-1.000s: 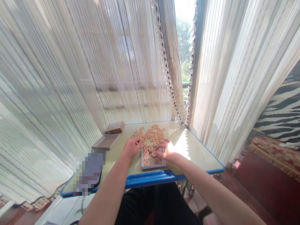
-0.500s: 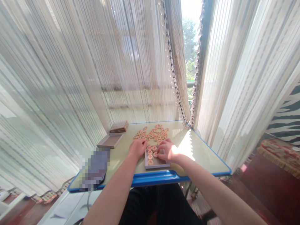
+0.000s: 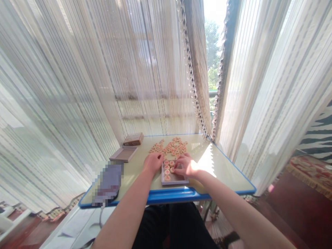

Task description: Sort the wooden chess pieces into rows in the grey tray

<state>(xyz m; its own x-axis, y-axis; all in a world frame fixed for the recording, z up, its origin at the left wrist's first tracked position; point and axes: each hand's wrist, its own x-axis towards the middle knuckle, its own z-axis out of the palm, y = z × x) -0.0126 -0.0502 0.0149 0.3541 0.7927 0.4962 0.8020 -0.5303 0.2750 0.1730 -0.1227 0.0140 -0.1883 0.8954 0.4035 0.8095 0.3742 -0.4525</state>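
A shallow box [image 3: 175,183] sits near the table's front edge. Round Chinese chess pieces with red characters stand in it, one column [image 3: 167,172] along the left side and a second one begun beside it. My right hand [image 3: 186,165] reaches over the box from the right, thumb and fingertips closed on a chess piece [image 3: 172,169] in the second column. At the box's upper left corner is my left hand [image 3: 153,162], its fingers curled together; what they hold, if anything, is hidden. Just beyond both hands lies a loose spread of chess pieces [image 3: 174,147].
A box lid or second tray [image 3: 123,154] lies open side up on the left, with a folded brown board [image 3: 133,138] behind it. A blurred-out dark object [image 3: 108,183] rests at the front left. The blue-edged table [image 3: 223,176] meets curtains [image 3: 155,103] at the back.
The view has shifted slightly. Both hands keep almost the same places at the box, with my right fingers still on the chess piece in the second column.
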